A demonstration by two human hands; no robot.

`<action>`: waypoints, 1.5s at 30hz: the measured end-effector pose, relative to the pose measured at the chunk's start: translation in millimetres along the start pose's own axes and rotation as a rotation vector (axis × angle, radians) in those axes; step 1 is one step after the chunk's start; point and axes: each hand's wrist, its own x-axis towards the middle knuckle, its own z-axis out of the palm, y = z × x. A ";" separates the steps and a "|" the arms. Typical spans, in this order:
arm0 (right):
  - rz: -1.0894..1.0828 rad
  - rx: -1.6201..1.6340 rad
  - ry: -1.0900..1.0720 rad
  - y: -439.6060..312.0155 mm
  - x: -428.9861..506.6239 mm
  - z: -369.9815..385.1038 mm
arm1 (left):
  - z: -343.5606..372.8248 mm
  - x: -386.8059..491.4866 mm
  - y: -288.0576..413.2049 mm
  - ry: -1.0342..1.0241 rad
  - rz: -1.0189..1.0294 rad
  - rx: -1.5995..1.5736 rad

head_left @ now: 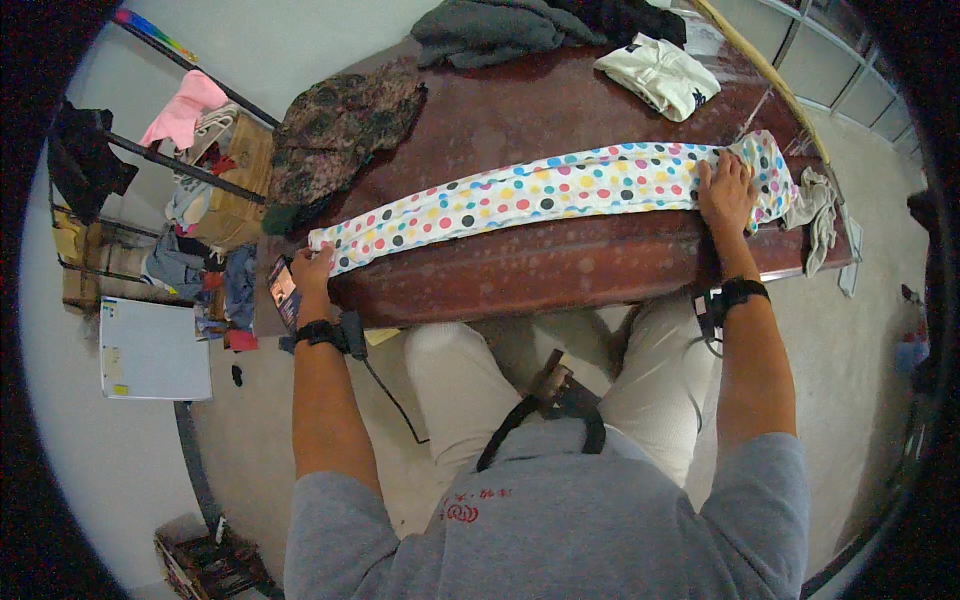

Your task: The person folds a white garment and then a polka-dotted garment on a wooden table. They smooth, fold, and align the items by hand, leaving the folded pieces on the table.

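Note:
A long, narrow folded strip of white cloth with multicoloured polka dots (525,191) lies across the dark red table. At its left end, my left hand (313,270) grips the edge between thumb and fingers. Near the right end my right hand (727,193) rests on top of the cloth with fingers spread, beside a bunched part of it. A phone with a lit screen (285,294) lies just left of my left hand. Right of the cloth is a crumpled pale grey cloth (819,217).
On the dark red table (510,97) lie a dark patterned garment (345,135), a grey fleecy cloth (487,30), a black cloth (637,21) and a folded white garment (661,79). A metal rack (187,169) with clothes and a cardboard box (247,161) stands left.

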 end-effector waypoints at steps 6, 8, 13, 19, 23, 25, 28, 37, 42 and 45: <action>0.117 0.042 -0.111 -10.3 15.1 -6.9 | 10.4 -42.7 19.0 0.207 0.038 0.179; 0.183 0.076 -0.147 -26.6 24.5 -18.2 | 10.2 -54.9 27.4 0.247 0.078 0.171; -0.392 0.386 0.237 -147.3 14.7 -29.2 | 5.3 -64.9 34.0 0.285 0.171 0.055; -0.559 0.382 -0.185 -243.1 -33.1 -28.1 | 8.0 -66.9 33.2 0.313 0.173 0.008; -0.545 0.298 -0.343 -222.8 -62.5 -26.5 | 6.1 -69.6 37.8 0.352 0.210 -0.002; -0.545 0.339 -0.287 -216.5 -65.8 -24.4 | 1.6 -70.6 39.0 0.347 0.252 -0.006; -0.547 0.355 -0.260 -214.0 -67.1 -24.5 | -3.1 -69.9 41.2 0.222 0.109 -0.030; -0.502 0.294 -0.308 -189.1 -66.3 -32.5 | 5.9 -68.5 37.7 0.337 0.158 -0.002; -0.453 0.230 -0.222 -157.5 -66.3 -33.3 | 9.0 -61.7 29.1 0.333 0.164 -0.074; -0.456 0.261 -0.169 -156.3 -68.4 -31.5 | 9.3 -54.2 21.1 0.281 0.128 -0.082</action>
